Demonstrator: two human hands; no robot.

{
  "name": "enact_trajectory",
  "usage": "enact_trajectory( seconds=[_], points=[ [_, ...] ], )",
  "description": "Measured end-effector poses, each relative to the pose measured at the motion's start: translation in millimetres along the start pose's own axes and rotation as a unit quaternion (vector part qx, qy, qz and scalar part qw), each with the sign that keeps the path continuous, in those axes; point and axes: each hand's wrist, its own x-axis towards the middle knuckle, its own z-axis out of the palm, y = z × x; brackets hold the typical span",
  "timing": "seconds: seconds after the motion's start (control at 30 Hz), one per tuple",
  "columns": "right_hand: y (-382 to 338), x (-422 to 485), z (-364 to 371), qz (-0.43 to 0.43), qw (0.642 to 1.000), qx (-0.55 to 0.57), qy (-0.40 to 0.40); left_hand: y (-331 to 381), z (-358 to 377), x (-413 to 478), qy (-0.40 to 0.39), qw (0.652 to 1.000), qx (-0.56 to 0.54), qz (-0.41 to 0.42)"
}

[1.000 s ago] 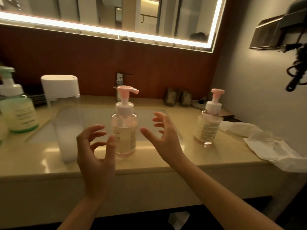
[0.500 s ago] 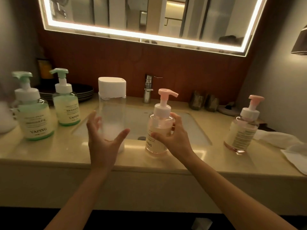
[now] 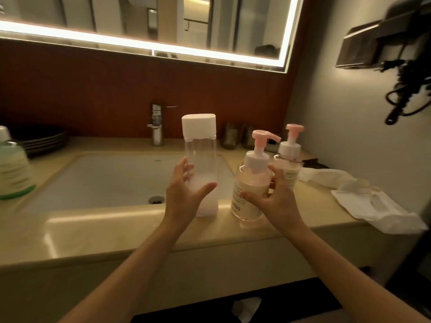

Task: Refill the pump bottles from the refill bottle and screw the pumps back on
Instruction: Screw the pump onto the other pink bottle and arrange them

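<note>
The pink pump bottle (image 3: pixel 250 190) is standing upright on the bench (image 3: pixel 116 229), nozzle pointing right, with the right hand (image 3: pixel 277 201) gripping it, while the left hand (image 3: pixel 184 194), open before, is now clasping the upright refill bottle (image 3: pixel 200 148).

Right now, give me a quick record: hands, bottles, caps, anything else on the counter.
left hand: grips refill bottle low
right hand: grips near pink pump bottle
refill bottle: upright on counter, white cap on
near pink pump bottle: upright, pump on
far pink pump bottle: untouched, pump on
elsewhere: green pump bottle left, crumpled paper right
</note>
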Motion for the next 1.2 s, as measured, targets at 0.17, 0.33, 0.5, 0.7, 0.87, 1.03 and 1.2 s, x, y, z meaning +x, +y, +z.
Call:
enact_trajectory(
  seconds=[0.17,0.33,0.5,0.7,0.87,1.03,1.2],
  points=[
    [29.4,6.7,-45.5,0.023,0.999,-0.028,0.038,8.5,77.8,29.3,-0.077,0.996,-0.044,0.006],
    [46.2,14.6,-67.9,0.029,0.998,-0.038,0.046,3.2,132.4,65.8,-0.115,0.990,-0.082,-0.022],
    [66.1,29.5,-79.9,0.034,0.995,-0.056,0.072,-4.4,175.4,91.2,-0.160,0.984,-0.074,-0.009],
    [87.4,44.3,-88.8,0.045,0.993,-0.052,0.097,-10.7,206.8,112.5,-0.191,0.979,-0.068,0.000],
    [89.8,41.4,-101.6,0.071,0.993,-0.040,0.083,-18.3,207.3,114.9,-0.219,0.972,-0.080,-0.017],
    [114.7,62.1,-156.1,0.099,0.953,-0.223,0.178,-11.6,180.1,102.8,-0.109,0.987,-0.121,0.000],
    [146.9,93.7,-191.5,0.200,0.894,-0.394,0.072,25.3,166.0,60.0,-0.047,0.991,-0.104,0.073]
  ],
)
